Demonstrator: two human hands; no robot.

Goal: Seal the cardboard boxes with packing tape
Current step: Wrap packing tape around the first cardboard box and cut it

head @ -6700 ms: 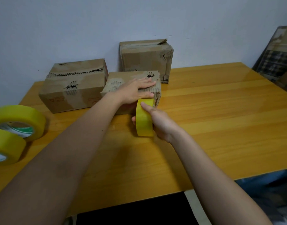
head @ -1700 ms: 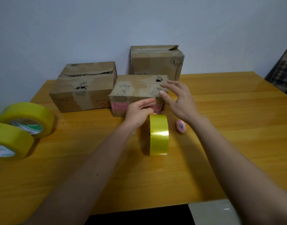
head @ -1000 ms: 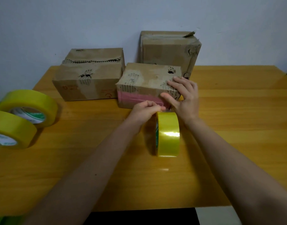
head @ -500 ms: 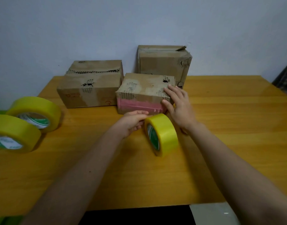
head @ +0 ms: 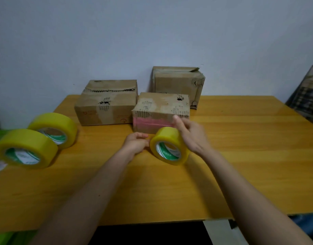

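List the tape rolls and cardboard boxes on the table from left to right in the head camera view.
Nearest spare tape roll → second spare tape roll → wide box → pink-sided box → tape roll between the hands → tall box by the wall.

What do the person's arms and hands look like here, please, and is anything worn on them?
Both forearms are bare as far as the view shows: no sleeves, gloves, watch or bracelets. The left hand and right hand show no rings, though the right is motion-blurred.
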